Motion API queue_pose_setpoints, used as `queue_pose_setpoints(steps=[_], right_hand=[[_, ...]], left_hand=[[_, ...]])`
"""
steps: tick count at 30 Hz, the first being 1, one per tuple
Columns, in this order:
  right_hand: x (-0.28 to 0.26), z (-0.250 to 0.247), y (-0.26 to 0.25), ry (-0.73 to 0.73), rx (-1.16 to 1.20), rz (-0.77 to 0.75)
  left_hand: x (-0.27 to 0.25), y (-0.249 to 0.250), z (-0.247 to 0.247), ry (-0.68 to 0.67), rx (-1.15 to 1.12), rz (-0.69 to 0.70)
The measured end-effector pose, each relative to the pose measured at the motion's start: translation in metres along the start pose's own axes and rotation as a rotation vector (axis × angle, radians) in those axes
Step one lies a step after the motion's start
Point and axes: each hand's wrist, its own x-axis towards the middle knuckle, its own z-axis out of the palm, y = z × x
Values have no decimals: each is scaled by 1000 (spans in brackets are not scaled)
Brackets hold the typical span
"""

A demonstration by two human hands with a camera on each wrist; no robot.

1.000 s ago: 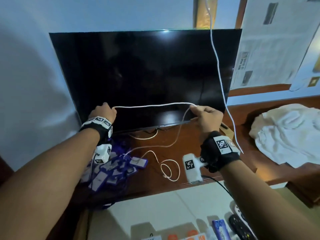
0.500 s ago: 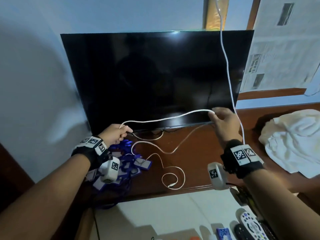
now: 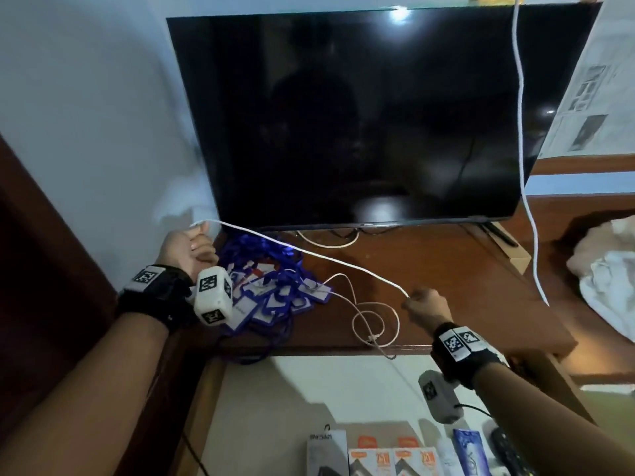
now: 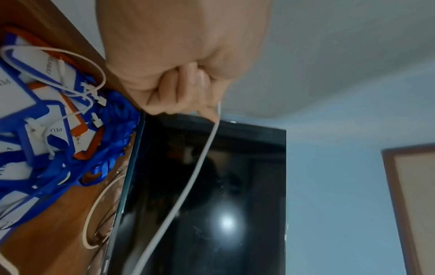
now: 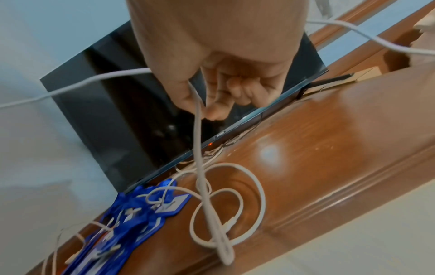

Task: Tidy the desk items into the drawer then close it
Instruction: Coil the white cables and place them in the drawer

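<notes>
Flanking white cable (image 3: 309, 254): lanyard pile (image 3: 271, 290) left, dark TV (image 3: 360, 115) behind.

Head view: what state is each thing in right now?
White cable: held taut between both hands.
Left hand: gripping one cable end.
Right hand: pinching the cable.
Thin cord: coiled loose on the desk.
Blue badges: heaped on the desk.
TV: screen dark.

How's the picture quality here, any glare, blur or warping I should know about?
Head view: dim, with a lamp glare on the TV screen and wide-angle bending at the edges. Left wrist view: glare spot on the screen, white cable sharp. Right wrist view: the cable and blue badges smeared by blur.
</notes>
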Motion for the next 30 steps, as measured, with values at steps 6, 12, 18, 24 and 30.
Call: queue_pose_setpoints(steps=[6,12,18,24,30], right_hand=[[-1,54,-30,-170,-200,-207],[-1,104,-63,-274,-353,-343],[7,137,-81,-418,-409,-325],[12,163,-84,-470,-325,-226],[22,170,-88,-420,-126,-166]], left_hand=[[-22,-2,-29,181,92,75],[-48,-31,-37,235,202,12],[-53,-52,-46,233,285,-49],[-48,-46,-44,228,388,-37],[-44,-47,-37,239,402,-24]])
